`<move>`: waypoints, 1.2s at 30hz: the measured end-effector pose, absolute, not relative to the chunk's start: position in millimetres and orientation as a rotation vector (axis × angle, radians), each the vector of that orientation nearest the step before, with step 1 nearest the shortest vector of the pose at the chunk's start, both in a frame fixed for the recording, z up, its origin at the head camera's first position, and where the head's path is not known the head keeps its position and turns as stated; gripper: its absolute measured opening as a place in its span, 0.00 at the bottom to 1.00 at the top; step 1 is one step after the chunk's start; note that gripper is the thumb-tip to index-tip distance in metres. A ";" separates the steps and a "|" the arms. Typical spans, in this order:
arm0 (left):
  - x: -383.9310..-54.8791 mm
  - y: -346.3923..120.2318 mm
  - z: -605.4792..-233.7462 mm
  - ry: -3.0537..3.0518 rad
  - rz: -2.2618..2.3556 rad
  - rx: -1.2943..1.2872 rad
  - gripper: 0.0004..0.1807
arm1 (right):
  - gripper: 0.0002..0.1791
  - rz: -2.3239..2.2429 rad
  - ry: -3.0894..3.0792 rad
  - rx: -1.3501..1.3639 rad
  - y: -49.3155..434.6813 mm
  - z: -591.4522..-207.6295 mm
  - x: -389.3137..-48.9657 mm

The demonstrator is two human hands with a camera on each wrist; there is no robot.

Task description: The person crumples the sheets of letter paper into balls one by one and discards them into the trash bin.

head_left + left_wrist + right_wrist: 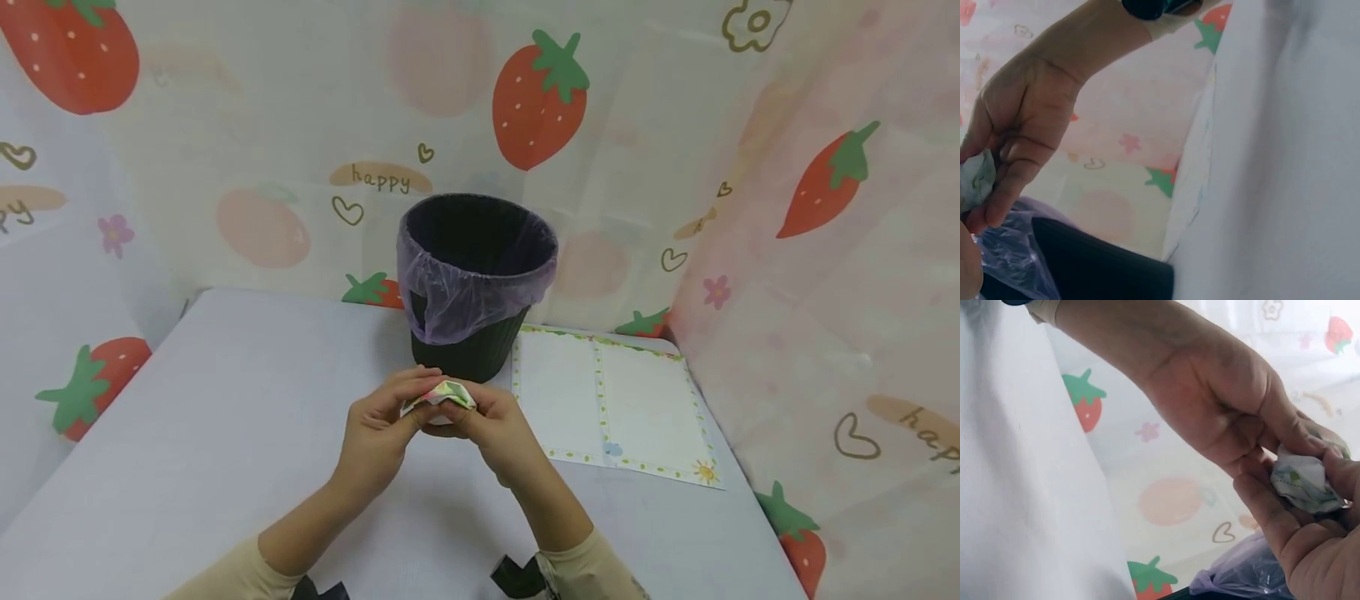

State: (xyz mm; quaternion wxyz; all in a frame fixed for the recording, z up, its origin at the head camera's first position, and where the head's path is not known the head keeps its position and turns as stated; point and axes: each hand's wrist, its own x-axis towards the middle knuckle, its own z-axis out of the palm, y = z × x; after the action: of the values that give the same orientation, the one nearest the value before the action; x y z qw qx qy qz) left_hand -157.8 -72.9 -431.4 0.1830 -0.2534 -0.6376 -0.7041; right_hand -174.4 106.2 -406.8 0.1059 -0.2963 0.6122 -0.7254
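Both hands meet in front of the bin, above the white table, around a small crumpled piece of printed paper point(446, 393). White with green, yellow and red markings, the paper shows a dotted line in the right wrist view point(1300, 481). My left hand point(381, 429) pinches its left side, with the thumb at the near edge and the fingers behind. On the other side, my right hand point(493, 423) grips it between thumb and curled fingers. Part of the paper is hidden by the fingers.
A black bin point(468, 360) with a purple plastic liner point(461, 304) stands just beyond the hands. Right of it, a white sheet point(652, 400) with a leafy border and a sun lies on the white table point(225, 433). Strawberry-print cloth point(300, 100) surrounds the table.
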 end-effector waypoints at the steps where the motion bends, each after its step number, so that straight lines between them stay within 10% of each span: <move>1: -158.5 -73.2 -430.8 -1.830 -1.929 -0.738 0.21 | 0.21 -2.148 1.796 -0.862 106.7 -406.2 -173.8; 9: -164.9 -76.5 -422.3 -1.954 -1.352 -1.018 0.48 | 0.27 -2.155 1.766 -0.752 108.4 -401.0 -170.0; 24: -170.0 -76.2 -421.3 -1.573 -0.942 -1.097 0.29 | 0.32 -2.020 2.017 -0.823 98.9 -395.2 -155.2; 31: -166.4 -78.8 -424.9 -1.628 -1.250 -1.034 0.27 | 0.50 -1.895 1.824 -0.964 109.9 -391.7 -162.2; 36: -164.7 -81.3 -419.9 -1.594 -1.502 -1.149 0.26 | 0.40 -1.934 1.322 -1.081 115.9 -400.2 -178.9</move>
State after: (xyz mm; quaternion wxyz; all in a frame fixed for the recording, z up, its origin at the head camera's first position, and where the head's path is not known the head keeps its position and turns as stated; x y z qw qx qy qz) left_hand -164.7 -81.3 -419.9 0.3277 -0.4388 -0.6090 -0.5738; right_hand -178.9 115.9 -400.2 0.2771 -0.4027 0.4922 -0.7203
